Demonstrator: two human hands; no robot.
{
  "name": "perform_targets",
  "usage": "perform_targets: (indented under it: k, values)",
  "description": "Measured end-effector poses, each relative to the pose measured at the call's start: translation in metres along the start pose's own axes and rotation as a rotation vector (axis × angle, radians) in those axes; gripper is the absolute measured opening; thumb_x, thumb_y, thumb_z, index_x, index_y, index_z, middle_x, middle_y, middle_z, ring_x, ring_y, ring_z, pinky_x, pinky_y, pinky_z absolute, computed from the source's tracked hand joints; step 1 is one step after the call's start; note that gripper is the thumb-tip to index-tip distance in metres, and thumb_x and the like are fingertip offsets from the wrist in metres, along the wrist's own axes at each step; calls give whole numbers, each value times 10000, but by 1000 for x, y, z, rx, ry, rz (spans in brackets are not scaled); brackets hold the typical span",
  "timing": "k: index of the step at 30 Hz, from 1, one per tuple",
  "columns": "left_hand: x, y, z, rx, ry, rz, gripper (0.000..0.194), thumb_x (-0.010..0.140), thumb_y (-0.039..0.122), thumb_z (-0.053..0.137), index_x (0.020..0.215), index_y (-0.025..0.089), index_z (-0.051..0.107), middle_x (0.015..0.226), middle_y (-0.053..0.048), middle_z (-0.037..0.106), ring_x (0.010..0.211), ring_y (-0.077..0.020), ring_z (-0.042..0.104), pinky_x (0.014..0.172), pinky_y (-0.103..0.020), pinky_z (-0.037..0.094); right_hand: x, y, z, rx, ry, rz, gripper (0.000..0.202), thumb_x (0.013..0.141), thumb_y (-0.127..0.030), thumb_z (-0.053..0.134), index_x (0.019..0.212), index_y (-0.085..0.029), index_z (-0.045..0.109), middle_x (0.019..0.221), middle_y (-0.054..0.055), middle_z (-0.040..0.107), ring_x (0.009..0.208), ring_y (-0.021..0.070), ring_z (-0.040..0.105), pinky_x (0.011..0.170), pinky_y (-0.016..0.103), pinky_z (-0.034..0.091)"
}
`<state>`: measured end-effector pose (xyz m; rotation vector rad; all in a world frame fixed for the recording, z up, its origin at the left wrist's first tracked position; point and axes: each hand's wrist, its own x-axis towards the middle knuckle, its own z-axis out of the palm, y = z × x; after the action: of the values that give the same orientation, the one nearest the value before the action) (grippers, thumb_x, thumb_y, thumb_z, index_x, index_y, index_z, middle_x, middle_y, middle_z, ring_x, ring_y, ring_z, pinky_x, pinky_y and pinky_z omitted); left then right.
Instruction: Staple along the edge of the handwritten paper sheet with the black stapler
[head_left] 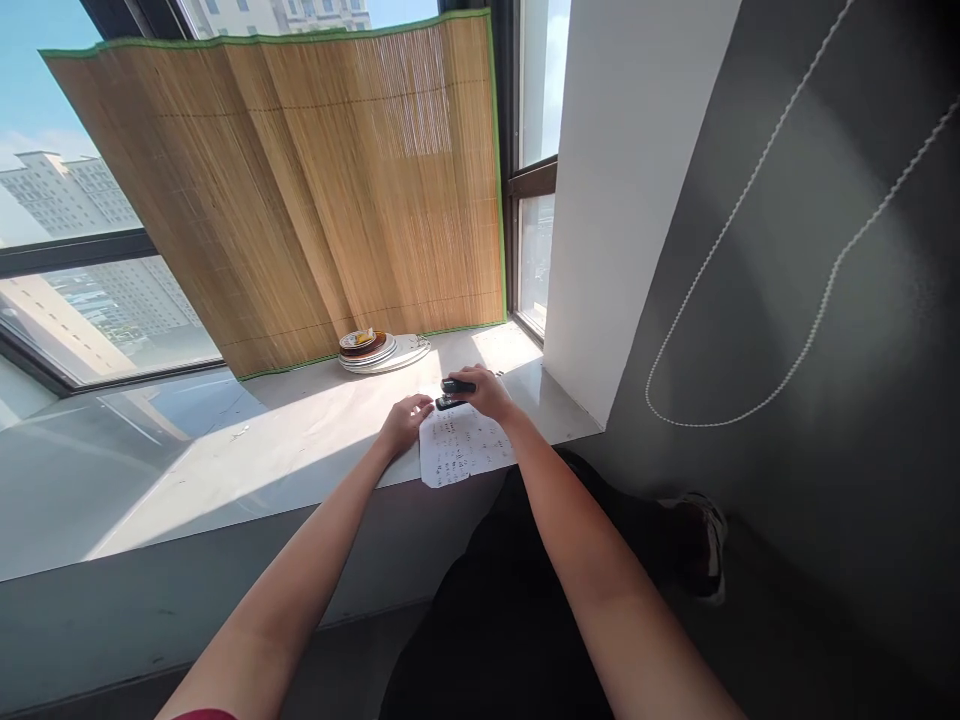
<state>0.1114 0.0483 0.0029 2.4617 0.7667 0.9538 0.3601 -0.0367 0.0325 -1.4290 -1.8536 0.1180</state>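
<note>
A black stapler (456, 393) is in my right hand (486, 392), whose fingers wrap over its top from the right. It sits at the far edge of a white sheet of paper (461, 450) covered in rows of dark handwriting. The sheet lies on the window sill, its near edge reaching the sill's front. At the upper left corner of the paper, my left hand (405, 422) is closed with bent fingers on the corner, fingertips close to the stapler's front end. Whether the paper is between the stapler's jaws cannot be made out.
A stack of plates (367, 347) stands behind my hands on the pale sill (300, 440). A bamboo mat (337, 190) with green edging leans on the window. At right are a white pillar (637, 150) and a hanging bead cord (694, 424).
</note>
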Motion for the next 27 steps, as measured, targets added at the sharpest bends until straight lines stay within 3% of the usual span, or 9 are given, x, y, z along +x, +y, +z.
perform_targets:
  k: [2, 5, 7, 10, 17, 20, 23, 27]
  values:
    - [0, -2, 2, 61, -35, 10, 327, 1001, 449, 608, 1132, 209, 786, 1097, -111, 803, 979, -292, 727, 870, -452, 594, -7, 13, -15, -71, 132, 163, 347, 966, -222, 721, 1302, -297, 771, 1239, 66, 766, 1171, 301, 608, 1004, 425, 456]
    - [1, -6, 5, 105, -88, 61, 355, 998, 399, 588, 1242, 237, 788, 1306, -105, 776, 1221, -323, 695, 1093, -528, 538, -18, 29, -32, -206, 244, 430, 364, 980, -178, 665, 1295, -320, 777, 1279, 76, 756, 1267, 344, 568, 1015, 469, 439]
    - [1, -9, 6, 119, -109, 71, 346, 972, 366, 594, 1217, 258, 813, 1402, -90, 742, 1340, -338, 650, 1189, -555, 474, -22, 34, -37, -250, 233, 578, 361, 970, -171, 673, 1272, -329, 793, 1295, 85, 754, 1288, 363, 556, 1003, 476, 435]
    - [2, -12, 7, 104, -142, 52, 293, 917, 328, 617, 1088, 258, 844, 1396, -90, 745, 1347, -343, 655, 1190, -552, 482, -23, 32, -39, -270, 187, 715, 341, 957, -171, 686, 1227, -334, 817, 1322, 101, 749, 1294, 376, 557, 992, 479, 435]
    - [1, -4, 4, 59, -167, 61, 189, 907, 366, 639, 825, 225, 733, 1310, -111, 775, 1272, -345, 679, 1148, -551, 510, -22, 28, -37, -278, 176, 683, 396, 934, -162, 657, 1247, -347, 816, 1333, 98, 736, 1274, 359, 576, 1027, 506, 440]
    - [0, -4, 3, 45, -177, 57, 171, 904, 348, 642, 921, 225, 760, 1376, -102, 751, 1314, -345, 665, 1191, -569, 478, -24, 31, -37, -318, 217, 693, 415, 927, -142, 629, 1248, -324, 819, 1336, 112, 732, 1275, 362, 574, 1055, 531, 441]
    - [0, -7, 3, 17, -207, 61, 313, 886, 282, 632, 1147, 240, 799, 1461, -88, 712, 1373, -331, 646, 1226, -555, 459, -25, 31, -36, -325, 200, 657, 419, 906, -125, 624, 1222, -313, 827, 1306, 105, 744, 1256, 358, 586, 1070, 535, 451]
    - [1, -13, 4, 15, -230, 66, 326, 874, 269, 643, 1140, 252, 831, 1449, -83, 722, 1382, -332, 649, 1209, -535, 489, -24, 30, -35, -298, 151, 573, 397, 902, -138, 625, 1188, -323, 828, 1277, 79, 753, 1253, 362, 585, 1092, 578, 449]
